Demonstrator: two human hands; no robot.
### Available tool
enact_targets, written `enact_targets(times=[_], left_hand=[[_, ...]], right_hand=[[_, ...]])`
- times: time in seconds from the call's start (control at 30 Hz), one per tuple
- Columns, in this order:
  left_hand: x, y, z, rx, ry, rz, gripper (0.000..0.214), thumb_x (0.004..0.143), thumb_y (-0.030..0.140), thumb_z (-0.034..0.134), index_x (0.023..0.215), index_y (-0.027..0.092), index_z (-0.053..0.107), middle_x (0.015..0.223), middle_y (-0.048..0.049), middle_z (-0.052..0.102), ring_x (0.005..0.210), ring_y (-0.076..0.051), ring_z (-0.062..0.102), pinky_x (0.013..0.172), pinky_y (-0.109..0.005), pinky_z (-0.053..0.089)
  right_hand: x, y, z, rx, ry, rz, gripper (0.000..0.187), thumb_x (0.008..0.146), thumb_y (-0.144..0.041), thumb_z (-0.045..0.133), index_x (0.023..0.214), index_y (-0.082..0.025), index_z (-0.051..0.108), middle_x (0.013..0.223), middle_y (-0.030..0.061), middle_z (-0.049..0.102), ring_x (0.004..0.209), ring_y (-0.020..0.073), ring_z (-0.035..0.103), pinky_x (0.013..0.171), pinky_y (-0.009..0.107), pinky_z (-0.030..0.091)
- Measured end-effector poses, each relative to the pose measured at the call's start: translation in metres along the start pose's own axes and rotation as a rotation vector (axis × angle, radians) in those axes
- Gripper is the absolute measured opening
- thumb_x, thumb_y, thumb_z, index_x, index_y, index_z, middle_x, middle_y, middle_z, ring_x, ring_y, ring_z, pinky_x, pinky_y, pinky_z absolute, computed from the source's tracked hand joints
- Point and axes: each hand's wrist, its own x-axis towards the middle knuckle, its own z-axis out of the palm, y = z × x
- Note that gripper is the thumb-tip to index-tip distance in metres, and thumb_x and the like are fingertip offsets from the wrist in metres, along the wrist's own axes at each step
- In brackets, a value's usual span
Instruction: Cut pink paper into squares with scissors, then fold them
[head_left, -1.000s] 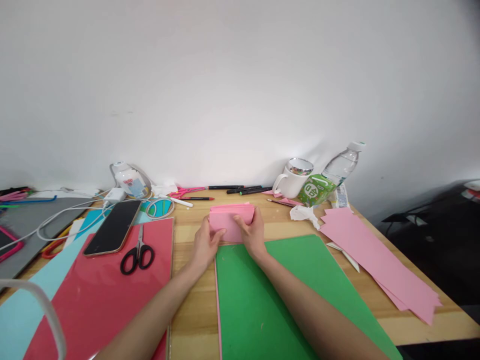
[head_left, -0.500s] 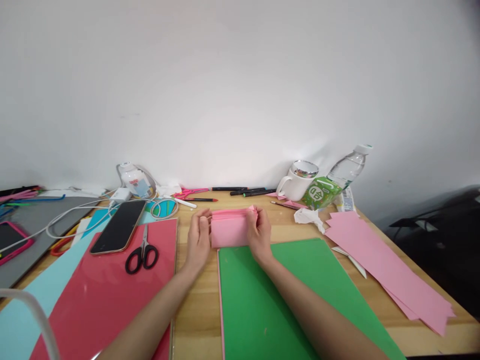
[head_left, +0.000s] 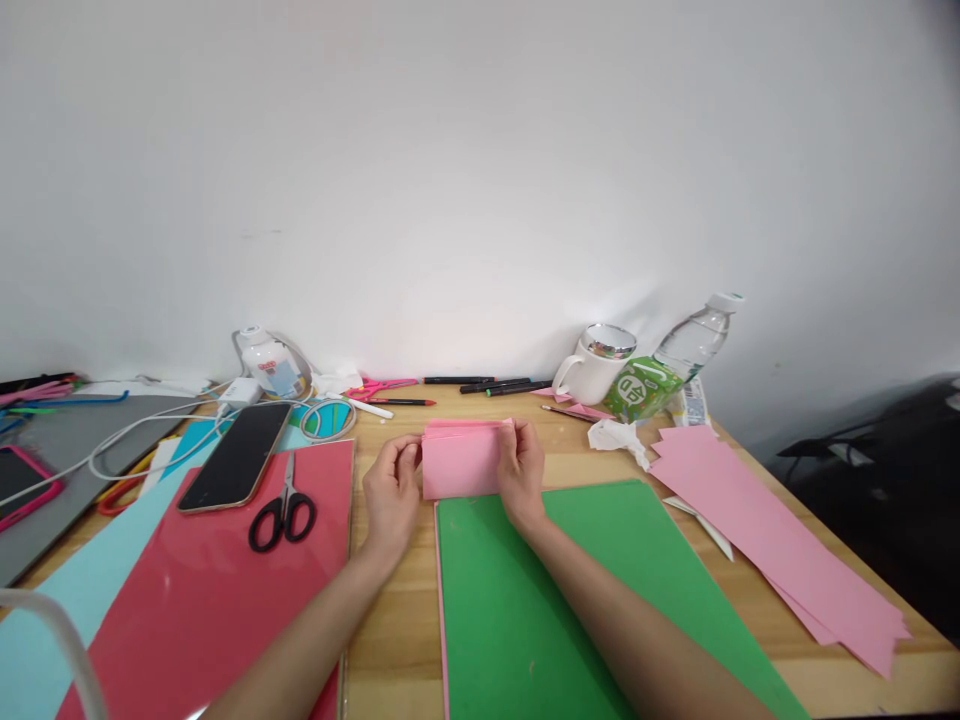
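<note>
Head view: my right hand [head_left: 522, 474] has its fingers [head_left: 508, 442] clamped on folded pink paper [head_left: 459, 466] just beyond the green sheet [head_left: 507, 610]; my left hand [head_left: 392, 490] is at the paper's left end, whether gripping, I cannot tell.

Indoor craft spot, home or small office, can't tell which. Wooden bench [head_left: 390, 635], far edge against plain white wall [head_left: 465, 180]. Craft signs: folded pink paper [head_left: 459, 468] mid-bench, red sheet [head_left: 225, 610] on left side, green sheet [head_left: 525, 610] toward near edge, pink paper strips [head_left: 772, 540] along right edge, black-handled scissors [head_left: 282, 520] on the red sheet, markers [head_left: 519, 387] and pink scissors [head_left: 375, 387] by far edge. Personal clutter, so everyday use: phone [head_left: 236, 457], white charger [head_left: 240, 391] just beside it; white mug [head_left: 586, 378], green packet [head_left: 643, 388] and leaning clear bottle [head_left: 694, 338] grouped at far right corner, crumpled tissue [head_left: 619, 438] near them. Dark stuff beyond right edge [head_left: 885, 490], unclear.
</note>
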Motion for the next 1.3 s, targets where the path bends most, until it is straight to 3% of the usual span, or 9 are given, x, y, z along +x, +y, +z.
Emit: enact_targets(times=[0.13,0.33,0.47,0.6,0.73,0.87,1.0,1.1,1.3], left_hand=[[0.001,0.004,0.0,0.059,0.01,0.016,0.014,0.083,0.025,0.047,0.085,0.018,0.059,0.085,-0.0053,0.066,0.081,-0.018,0.06,0.077,-0.033,0.045],[0.003,0.009,-0.004,0.071,0.005,0.079,0.013,0.087,0.028,0.042,0.085,0.019,0.051,0.091,-0.0054,0.063,0.081,-0.017,0.06,0.073,-0.031,0.046],[0.004,0.01,-0.006,0.082,-0.033,0.179,0.011,0.087,0.025,0.042,0.086,0.019,0.052,0.092,-0.0052,0.062,0.087,-0.016,0.059,0.078,-0.03,0.046],[0.005,0.009,-0.004,-0.03,-0.02,0.149,0.013,0.088,0.03,0.043,0.089,0.02,0.051,0.097,-0.0059,0.061,0.095,-0.017,0.058,0.085,-0.032,0.045],[0.004,0.011,-0.003,-0.174,-0.131,0.201,0.032,0.093,0.037,0.027,0.111,0.021,0.047,0.114,-0.0104,0.058,0.107,-0.018,0.054,0.093,-0.037,0.042],[-0.001,0.01,0.001,0.087,-0.194,0.342,0.032,0.089,0.037,0.04,0.114,0.021,0.051,0.117,-0.0106,0.055,0.113,-0.021,0.049,0.097,-0.04,0.038],[-0.003,0.003,0.007,0.207,-0.091,0.397,0.025,0.089,0.031,0.043,0.109,0.019,0.052,0.104,-0.0097,0.058,0.101,-0.021,0.054,0.088,-0.037,0.044],[-0.002,-0.002,0.01,0.217,-0.05,0.421,0.021,0.09,0.028,0.041,0.105,0.019,0.052,0.099,-0.0087,0.058,0.096,-0.02,0.056,0.084,-0.036,0.046],[-0.004,-0.003,0.012,0.249,-0.173,0.492,0.031,0.091,0.024,0.037,0.121,0.022,0.046,0.105,-0.0108,0.056,0.1,-0.02,0.055,0.088,-0.038,0.045]], right_hand=[[0.0,0.001,-0.001,0.013,-0.031,-0.013,0.027,0.085,-0.044,0.041,0.076,-0.019,0.046,0.068,-0.0024,0.046,0.064,0.0137,0.043,0.06,0.026,0.035],[-0.005,0.004,-0.002,0.03,-0.161,-0.037,0.034,0.066,-0.041,0.067,0.08,-0.019,0.047,0.067,-0.0043,0.048,0.062,0.0134,0.044,0.06,0.025,0.037],[-0.007,0.002,-0.001,0.019,-0.172,-0.043,0.026,0.073,-0.04,0.06,0.079,-0.019,0.046,0.065,-0.0039,0.048,0.059,0.0131,0.043,0.057,0.025,0.036],[-0.007,0.002,0.0,0.01,-0.167,-0.054,0.023,0.076,-0.041,0.055,0.073,-0.02,0.044,0.062,-0.0043,0.044,0.057,0.0124,0.041,0.055,0.024,0.034],[-0.007,0.0,0.001,-0.003,-0.155,-0.041,0.024,0.076,-0.04,0.055,0.07,-0.02,0.044,0.06,-0.0048,0.043,0.056,0.012,0.04,0.053,0.023,0.033],[-0.009,-0.008,0.002,-0.001,-0.092,-0.021,0.025,0.079,-0.042,0.051,0.068,-0.02,0.043,0.06,-0.0053,0.041,0.056,0.0114,0.038,0.053,0.023,0.032],[-0.01,-0.015,0.004,0.008,-0.03,0.01,0.029,0.084,-0.042,0.045,0.065,-0.02,0.043,0.06,-0.0051,0.039,0.057,0.0112,0.037,0.053,0.023,0.032],[-0.009,-0.013,0.005,-0.006,-0.054,0.015,0.033,0.086,-0.043,0.039,0.065,-0.018,0.047,0.061,-0.0033,0.044,0.058,0.0119,0.04,0.054,0.023,0.033],[-0.006,-0.008,0.003,-0.009,-0.077,-0.036,0.028,0.08,-0.044,0.048,0.069,-0.019,0.051,0.066,-0.0002,0.056,0.062,0.014,0.049,0.059,0.025,0.039]])
